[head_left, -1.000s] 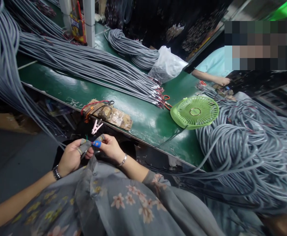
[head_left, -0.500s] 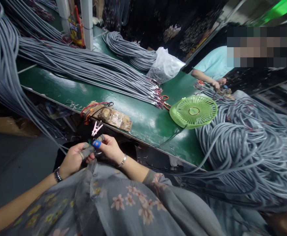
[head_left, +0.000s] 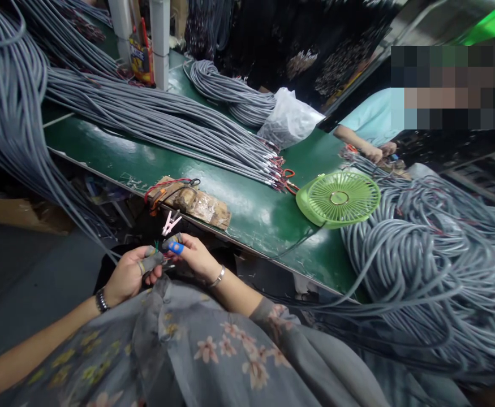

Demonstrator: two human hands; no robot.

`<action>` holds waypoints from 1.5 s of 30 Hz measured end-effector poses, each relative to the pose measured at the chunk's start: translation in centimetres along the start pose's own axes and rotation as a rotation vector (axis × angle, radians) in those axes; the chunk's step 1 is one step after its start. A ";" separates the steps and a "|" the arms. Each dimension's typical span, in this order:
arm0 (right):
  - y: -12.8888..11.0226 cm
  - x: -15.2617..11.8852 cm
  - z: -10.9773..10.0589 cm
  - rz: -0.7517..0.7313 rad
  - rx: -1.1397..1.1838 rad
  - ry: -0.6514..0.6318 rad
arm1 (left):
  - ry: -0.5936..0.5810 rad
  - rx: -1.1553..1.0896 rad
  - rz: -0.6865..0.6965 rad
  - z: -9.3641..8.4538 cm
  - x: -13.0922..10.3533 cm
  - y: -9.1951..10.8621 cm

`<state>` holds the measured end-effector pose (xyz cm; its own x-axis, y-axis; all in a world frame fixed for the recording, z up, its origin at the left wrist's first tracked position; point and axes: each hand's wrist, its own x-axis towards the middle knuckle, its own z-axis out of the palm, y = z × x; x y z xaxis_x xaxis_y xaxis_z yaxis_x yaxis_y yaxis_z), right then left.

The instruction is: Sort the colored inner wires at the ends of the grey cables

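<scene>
My left hand (head_left: 130,274), with grey coverings on its fingertips, is closed around the end of a grey cable, where thin green wires (head_left: 156,246) stick up. Close beside it on the right, my right hand (head_left: 194,257) has a blue band on a finger and is pinched at the wire ends; what exactly it grips is too small to tell. A pale pink clip (head_left: 171,223) stands just above my hands at the table edge. Behind it lies a taped brown block (head_left: 200,206) with red and black wires.
Long grey cables (head_left: 166,118) lie across the green table (head_left: 255,212). A green fan (head_left: 338,198) stands right of them, beside a large cable heap (head_left: 408,271). A plastic bag (head_left: 292,118) and a person's hands (head_left: 381,152) are farther back.
My right hand has drawn slightly away from my left hand, leaving a small gap between the fingertips. The whole view has shifted a little, so the table items appear farther right and lower.
</scene>
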<state>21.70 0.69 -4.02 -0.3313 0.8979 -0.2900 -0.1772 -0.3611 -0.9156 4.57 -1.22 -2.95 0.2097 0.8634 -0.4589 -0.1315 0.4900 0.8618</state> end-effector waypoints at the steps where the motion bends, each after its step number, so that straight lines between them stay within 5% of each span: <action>1: 0.0 0.1 0.0 0.007 0.021 -0.023 | -0.026 0.027 -0.009 -0.1 0.1 -0.1; 7: 0.2 0.6 0.7 0.024 0.066 -0.035 | -0.106 0.132 -0.052 -0.1 0.1 -0.1; 14: 0.6 1.3 -0.1 -0.051 0.213 0.305 | -0.140 0.199 -0.035 0.0 -0.6 0.7; 21: 0.5 1.9 -0.9 0.157 0.382 0.113 | -0.155 -0.018 -0.111 -0.4 -0.6 2.2; 26: -0.6 3.2 -0.2 0.110 0.312 -0.082 | -0.265 -0.089 -0.145 -0.8 0.4 3.0; 31: -0.4 3.7 1.0 -0.150 0.136 0.132 | -0.341 -0.181 -0.188 -1.1 1.1 3.8; 38: -0.9 4.4 1.7 0.091 0.482 0.051 | -0.340 -0.197 -0.214 -1.0 1.9 3.6; 45: -0.8 4.8 2.2 0.066 0.534 0.150 | -0.340 -0.229 -0.249 -1.0 2.4 2.5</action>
<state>18.22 4.79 -4.03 -0.2293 0.8809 -0.4140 -0.6182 -0.4604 -0.6371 3.79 2.18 -2.09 0.5621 0.6469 -0.5153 -0.2391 0.7235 0.6475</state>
